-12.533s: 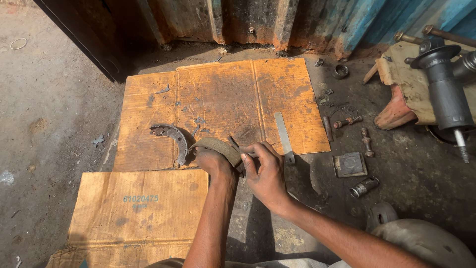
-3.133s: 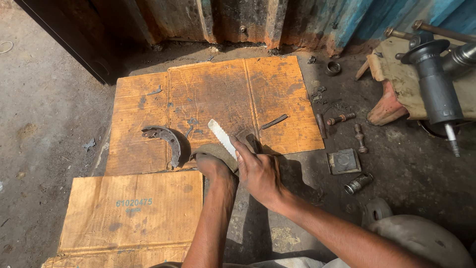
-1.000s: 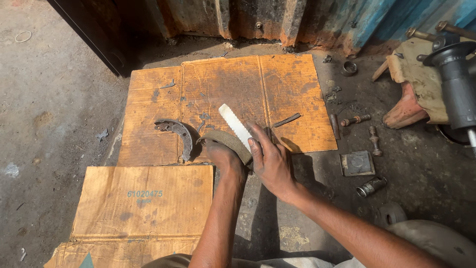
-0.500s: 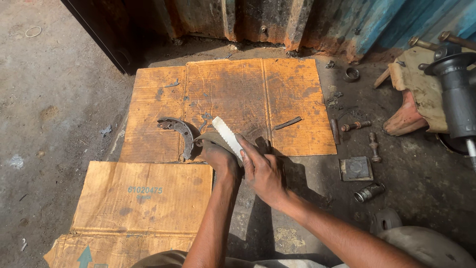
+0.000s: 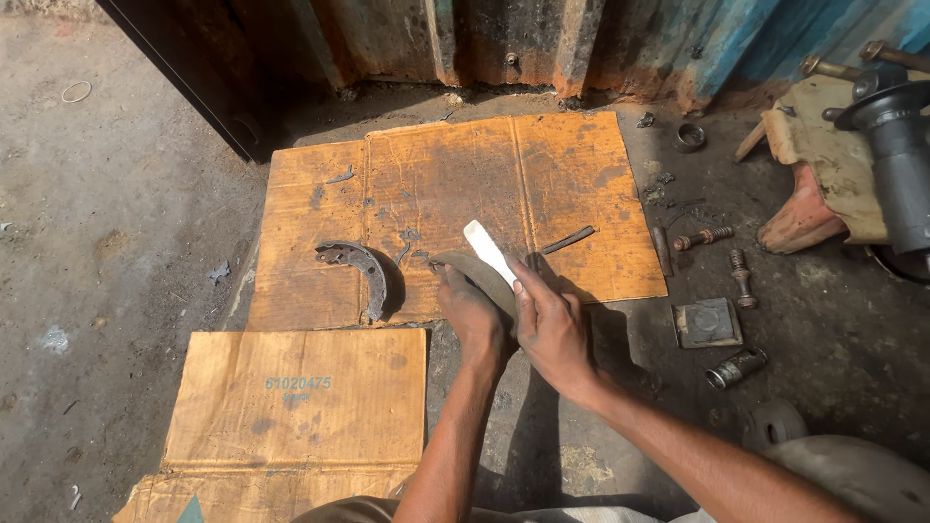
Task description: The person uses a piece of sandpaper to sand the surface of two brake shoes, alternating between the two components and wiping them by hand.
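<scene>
The left hand (image 5: 472, 315) is closed around a curved grey metal brake shoe (image 5: 477, 274), holding it down on the edge of the big orange cardboard sheet (image 5: 504, 184). The right hand (image 5: 552, 324) is right beside it, touching it, and its fingers are closed on a flat white strip that looks like a file or blade (image 5: 487, 252). The strip lies across the top of the shoe and points away from the person. The two hands are very close, so if the white strip slips off the round shoe, it could scrape the left fingers. The shoe is curved, so it could rock or roll if the left hand lets go a little. The cardboard is soft and could slide on the dusty ground when pushed hard. Just to the left of the hands lies a second curved rusty brake shoe (image 5: 356, 273), not touched. Beyond the right hand lies a thin dark metal strip (image 5: 568, 239). Further to the right, on the dirt, are two rusty bolts (image 5: 704, 237), a small square metal plate (image 5: 708, 322) and a short shiny metal tube (image 5: 736, 368). These small bits could roll away or get lost in the dust if a hand or arm bumps them. Near the person lies a second brown cardboard sheet (image 5: 291, 416).
</scene>
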